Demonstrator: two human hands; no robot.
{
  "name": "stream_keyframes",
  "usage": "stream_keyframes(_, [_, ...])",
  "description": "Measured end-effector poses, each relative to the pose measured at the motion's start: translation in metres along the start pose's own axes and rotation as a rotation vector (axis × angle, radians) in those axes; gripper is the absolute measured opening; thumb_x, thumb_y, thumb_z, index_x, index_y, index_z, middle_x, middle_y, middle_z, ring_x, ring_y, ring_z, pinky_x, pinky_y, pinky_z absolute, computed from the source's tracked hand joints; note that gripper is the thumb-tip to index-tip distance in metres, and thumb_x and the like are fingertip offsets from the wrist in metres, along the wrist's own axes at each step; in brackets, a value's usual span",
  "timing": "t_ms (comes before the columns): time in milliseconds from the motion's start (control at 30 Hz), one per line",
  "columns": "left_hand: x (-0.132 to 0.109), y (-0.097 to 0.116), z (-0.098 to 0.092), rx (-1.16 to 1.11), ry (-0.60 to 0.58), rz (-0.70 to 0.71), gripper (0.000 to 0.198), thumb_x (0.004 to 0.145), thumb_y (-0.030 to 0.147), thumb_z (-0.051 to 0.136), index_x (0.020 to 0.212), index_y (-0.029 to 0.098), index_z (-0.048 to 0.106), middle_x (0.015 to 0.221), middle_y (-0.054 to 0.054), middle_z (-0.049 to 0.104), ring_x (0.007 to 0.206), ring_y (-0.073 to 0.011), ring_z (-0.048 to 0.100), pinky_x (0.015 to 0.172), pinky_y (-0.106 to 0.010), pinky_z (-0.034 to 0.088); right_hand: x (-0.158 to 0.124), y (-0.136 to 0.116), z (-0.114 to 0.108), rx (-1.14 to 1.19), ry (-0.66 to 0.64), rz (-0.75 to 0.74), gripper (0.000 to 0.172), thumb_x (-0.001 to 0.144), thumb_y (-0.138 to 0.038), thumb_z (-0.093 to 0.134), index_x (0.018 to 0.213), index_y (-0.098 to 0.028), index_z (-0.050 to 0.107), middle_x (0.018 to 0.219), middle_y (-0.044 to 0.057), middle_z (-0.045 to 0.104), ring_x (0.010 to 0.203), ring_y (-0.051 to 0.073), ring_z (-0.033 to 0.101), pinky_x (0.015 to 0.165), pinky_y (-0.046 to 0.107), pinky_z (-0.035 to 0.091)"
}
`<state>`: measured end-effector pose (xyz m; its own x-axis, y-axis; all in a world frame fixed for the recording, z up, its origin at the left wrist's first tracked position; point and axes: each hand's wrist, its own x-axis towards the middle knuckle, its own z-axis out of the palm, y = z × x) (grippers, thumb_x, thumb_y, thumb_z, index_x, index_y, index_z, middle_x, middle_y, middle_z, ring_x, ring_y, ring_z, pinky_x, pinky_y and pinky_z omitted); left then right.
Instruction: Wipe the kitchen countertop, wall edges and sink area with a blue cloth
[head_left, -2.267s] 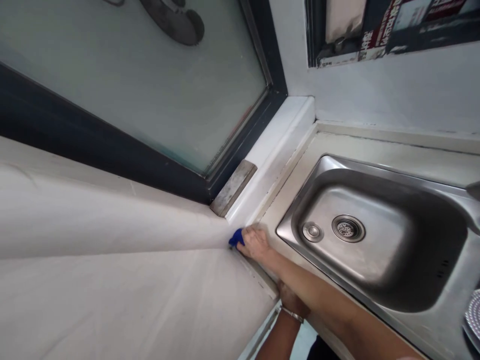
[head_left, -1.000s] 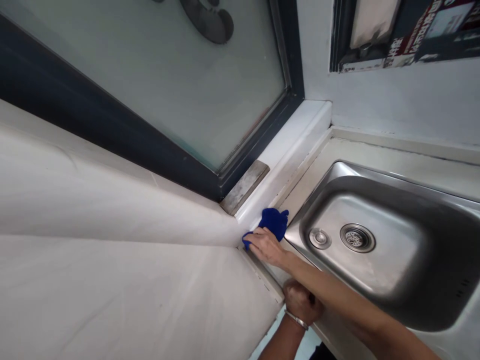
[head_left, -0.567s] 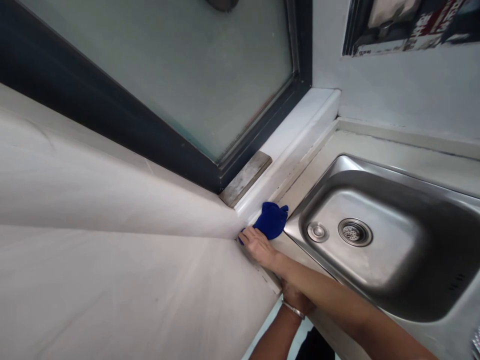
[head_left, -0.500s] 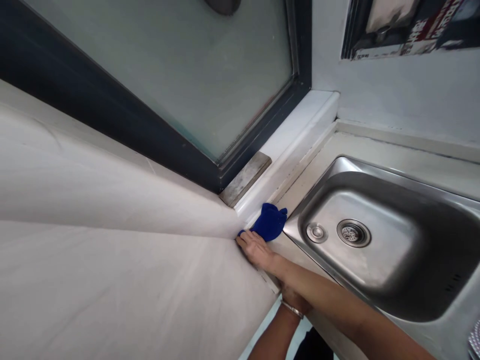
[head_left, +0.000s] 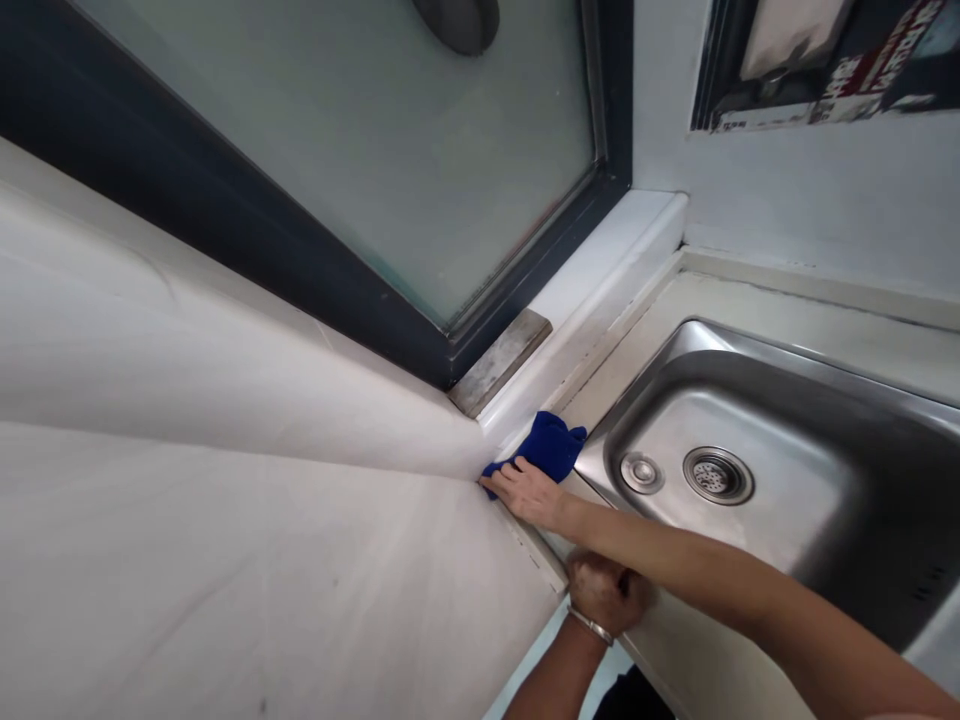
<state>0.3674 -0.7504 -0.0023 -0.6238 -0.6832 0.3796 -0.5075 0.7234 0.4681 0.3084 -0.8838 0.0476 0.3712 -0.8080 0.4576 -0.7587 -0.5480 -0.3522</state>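
My right hand [head_left: 527,492] presses a blue cloth [head_left: 548,446] into the corner where the white wall [head_left: 262,540] meets the counter [head_left: 592,385], just left of the steel sink [head_left: 720,400]. Most of the cloth sticks out beyond my fingers toward the sink rim. My left hand [head_left: 606,594], with a metal bracelet on the wrist, is closed and rests on the counter's front edge under my right forearm; nothing shows in it.
A frosted window with a dark frame [head_left: 420,330] sits above a white sill [head_left: 600,260]. A grey block [head_left: 501,362] lies on the sill by the frame. The sink has a drain [head_left: 718,475] and a smaller plug [head_left: 642,472]. A poster [head_left: 825,60] hangs top right.
The blue cloth went from bunched under my right hand to spread out toward the sink. My right hand stayed in the corner, shifting slightly along the wall seam.
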Motion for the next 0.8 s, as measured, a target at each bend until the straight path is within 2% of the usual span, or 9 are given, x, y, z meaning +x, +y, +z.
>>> stream_keyframes(133, [0.007, 0.008, -0.006, -0.051, -0.037, -0.017, 0.015, 0.063, 0.012, 0.055, 0.070, 0.022, 0.063, 0.063, 0.003, 0.068, 0.053, -0.0144, 0.064, 0.053, -0.027, 0.049, -0.009, 0.025, -0.013, -0.177, 0.023, -0.072, 0.050, 0.096, -0.008, 0.039, 0.145, -0.017, 0.049, 0.107, 0.008, 0.063, 0.096, 0.024, 0.052, 0.086, 0.041, 0.042])
stream_keyframes(267, [0.008, 0.011, -0.010, -0.065, -0.067, -0.047, 0.016, 0.065, 0.012, 0.055, 0.073, 0.022, 0.064, 0.064, 0.004, 0.068, 0.055, -0.0138, 0.064, 0.056, -0.026, 0.049, -0.022, 0.052, -0.027, -0.309, 0.057, -0.021, 0.051, 0.096, -0.005, 0.039, 0.146, -0.015, 0.046, 0.109, 0.011, 0.062, 0.102, 0.025, 0.052, 0.090, 0.042, 0.042])
stream_keyframes(367, [0.007, 0.010, -0.009, -0.062, -0.076, -0.056, 0.013, 0.067, 0.013, 0.054, 0.072, 0.022, 0.062, 0.063, 0.003, 0.067, 0.054, -0.0145, 0.063, 0.054, -0.026, 0.048, -0.024, 0.058, -0.025, -0.294, 0.061, 0.011, 0.047, 0.097, -0.006, 0.040, 0.143, -0.012, 0.049, 0.102, 0.011, 0.062, 0.096, 0.024, 0.054, 0.086, 0.040, 0.045])
stream_keyframes(633, [0.003, 0.004, -0.002, -0.025, -0.058, -0.037, 0.008, 0.066, 0.016, 0.056, 0.069, 0.021, 0.061, 0.059, -0.001, 0.066, 0.051, -0.0168, 0.063, 0.051, -0.027, 0.047, -0.013, 0.027, 0.010, -0.203, 0.163, 0.034, 0.039, 0.098, -0.003, 0.037, 0.132, -0.003, 0.056, 0.095, 0.012, 0.064, 0.092, 0.024, 0.055, 0.087, 0.038, 0.048])
stream_keyframes(700, [0.001, 0.000, 0.001, -0.006, -0.049, -0.030, 0.005, 0.063, 0.019, 0.058, 0.066, 0.021, 0.061, 0.058, -0.002, 0.066, 0.051, -0.0194, 0.064, 0.049, -0.029, 0.047, -0.006, 0.014, 0.015, -0.152, 0.133, 0.024, 0.035, 0.100, -0.005, 0.037, 0.127, -0.004, 0.059, 0.091, 0.011, 0.063, 0.089, 0.024, 0.055, 0.082, 0.037, 0.048])
stream_keyframes(800, [-0.003, -0.005, 0.005, 0.015, -0.055, -0.013, 0.008, 0.059, 0.023, 0.063, 0.066, 0.023, 0.065, 0.063, -0.004, 0.070, 0.058, -0.0250, 0.070, 0.054, -0.034, 0.054, 0.006, -0.002, 0.018, -0.046, 0.046, 0.046, 0.029, 0.099, -0.006, 0.040, 0.113, -0.009, 0.064, 0.092, 0.010, 0.062, 0.087, 0.023, 0.054, 0.080, 0.036, 0.047])
